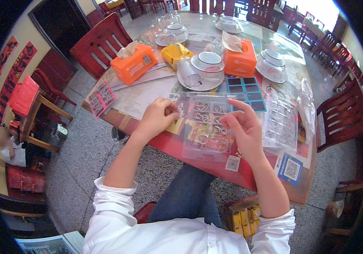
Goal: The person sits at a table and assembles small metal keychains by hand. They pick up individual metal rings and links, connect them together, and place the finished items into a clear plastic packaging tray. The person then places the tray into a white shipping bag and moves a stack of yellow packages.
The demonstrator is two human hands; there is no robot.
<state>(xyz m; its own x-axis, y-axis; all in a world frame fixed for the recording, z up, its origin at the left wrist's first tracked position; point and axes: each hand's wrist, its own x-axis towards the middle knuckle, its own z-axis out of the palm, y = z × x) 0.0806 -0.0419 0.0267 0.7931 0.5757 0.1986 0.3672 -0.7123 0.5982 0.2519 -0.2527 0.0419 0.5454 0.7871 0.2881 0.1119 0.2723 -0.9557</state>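
Observation:
A clear plastic case (194,146) lies before me at the table's near edge. Several silvery bent-wire puzzle pieces (203,139) sit in its compartments. My left hand (158,116) is beside the case's left edge, fingers curled together; anything inside them is hidden. Over the right side of the case hovers my right hand (247,131), index finger and thumb apart, with nothing visible between them. To its right rests a second clear case (279,122) with larger wire pieces. Behind the right hand is a teal-framed tray (246,92) with dark square compartments.
A pink-framed case of wire pieces (102,99) lies at the table's left edge. Farther back stand two orange tissue boxes (134,63), a yellow packet (176,55), stacked bowls and plates (207,70) and a tipped glass (188,73). A crumpled plastic wrapper (307,108) lies at right. Red chairs (346,111) surround the table.

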